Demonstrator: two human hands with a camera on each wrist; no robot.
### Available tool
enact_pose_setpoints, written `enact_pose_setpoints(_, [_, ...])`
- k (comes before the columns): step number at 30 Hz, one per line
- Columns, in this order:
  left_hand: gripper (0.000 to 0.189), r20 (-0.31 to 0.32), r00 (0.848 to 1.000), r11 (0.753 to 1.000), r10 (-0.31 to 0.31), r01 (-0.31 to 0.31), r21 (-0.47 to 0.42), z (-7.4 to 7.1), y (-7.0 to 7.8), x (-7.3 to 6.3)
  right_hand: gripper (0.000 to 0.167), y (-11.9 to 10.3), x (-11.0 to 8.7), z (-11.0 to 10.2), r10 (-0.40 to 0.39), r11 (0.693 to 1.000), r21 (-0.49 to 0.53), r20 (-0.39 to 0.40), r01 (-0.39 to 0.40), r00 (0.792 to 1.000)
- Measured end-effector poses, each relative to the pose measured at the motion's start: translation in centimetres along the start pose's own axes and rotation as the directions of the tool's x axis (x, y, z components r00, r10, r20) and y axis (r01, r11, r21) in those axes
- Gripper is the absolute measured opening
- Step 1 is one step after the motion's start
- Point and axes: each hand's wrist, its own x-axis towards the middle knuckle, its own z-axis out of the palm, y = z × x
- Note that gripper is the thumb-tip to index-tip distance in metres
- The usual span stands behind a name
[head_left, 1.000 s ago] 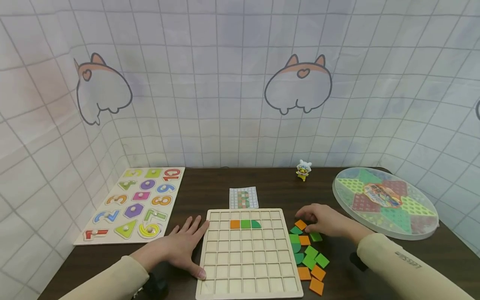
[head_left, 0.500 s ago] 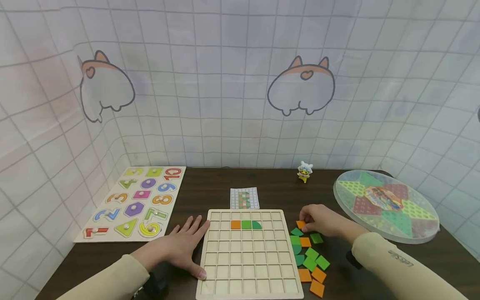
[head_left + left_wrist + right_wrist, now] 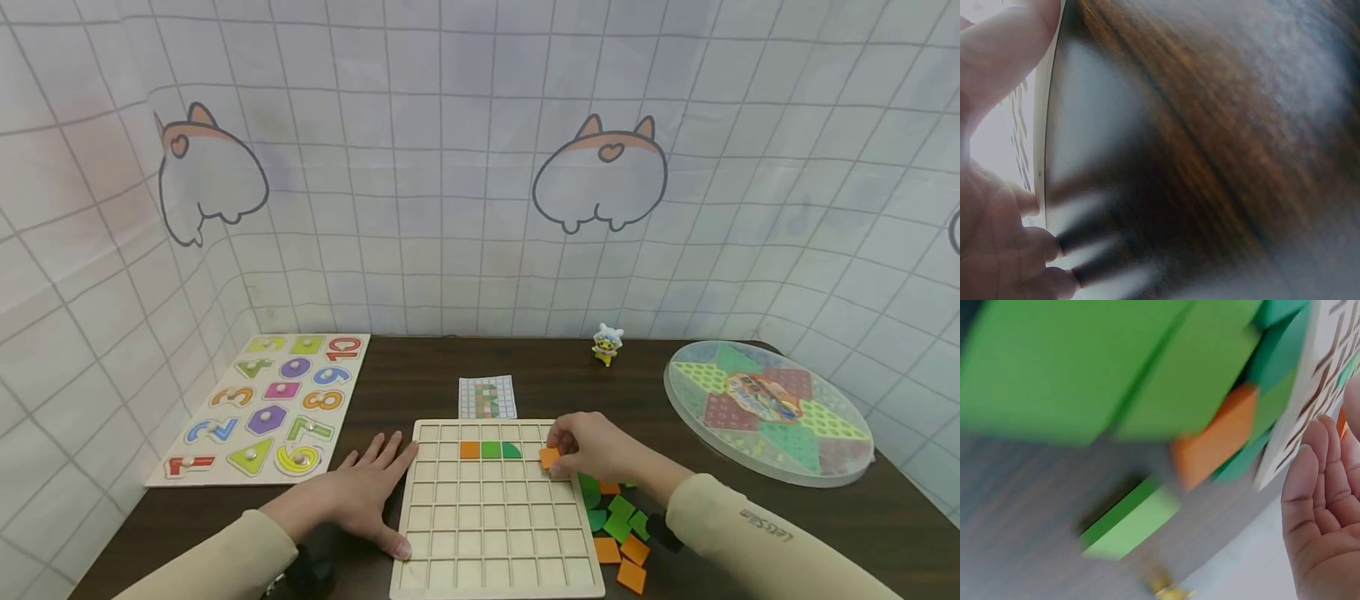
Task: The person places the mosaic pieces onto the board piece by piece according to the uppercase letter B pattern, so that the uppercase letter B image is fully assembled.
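Observation:
A wooden grid board (image 3: 491, 518) lies on the dark table. In its second row sit an orange square tile (image 3: 469, 450), a green square tile (image 3: 491, 450) and a dark green quarter-round tile (image 3: 511, 451). My right hand (image 3: 592, 446) pinches another orange square tile (image 3: 550, 458) over the board's upper right part. In the right wrist view that tile is mostly hidden behind the fingers. My left hand (image 3: 360, 496) lies spread at the board's left edge, its thumb touching the frame. The left wrist view shows the same hand (image 3: 1004, 206) against the edge.
Loose green tiles (image 3: 619, 518) and orange tiles (image 3: 632, 575) lie right of the board. Behind it is a printed pattern card (image 3: 487, 397). A number puzzle (image 3: 262, 408) is at left, a round checkers board (image 3: 768, 412) at right, a small figurine (image 3: 607, 343) at the back.
My right hand took hold of an orange square tile from the loose pile and moved left with it, over the board. The left hand stayed where it was.

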Motion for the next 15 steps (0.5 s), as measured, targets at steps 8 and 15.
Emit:
enact_pose_setpoints(8, [0.147, -0.007, 1.000, 1.000, 0.002, -0.002, -0.004, 0.1, -0.1, 0.0, 0.023, -2.8, 1.7, 2.1, -0.048, 0.998, -0.034, 0.022, 0.049, 0.999])
enact_pose_setpoints(15, [0.147, -0.006, 1.000, 1.000, 0.003, -0.003, 0.003, 0.1, 0.0, 0.0, 0.023, -3.9, 2.1, 3.1, -0.001, 0.999, -0.054, -0.019, 0.000, 1.000])
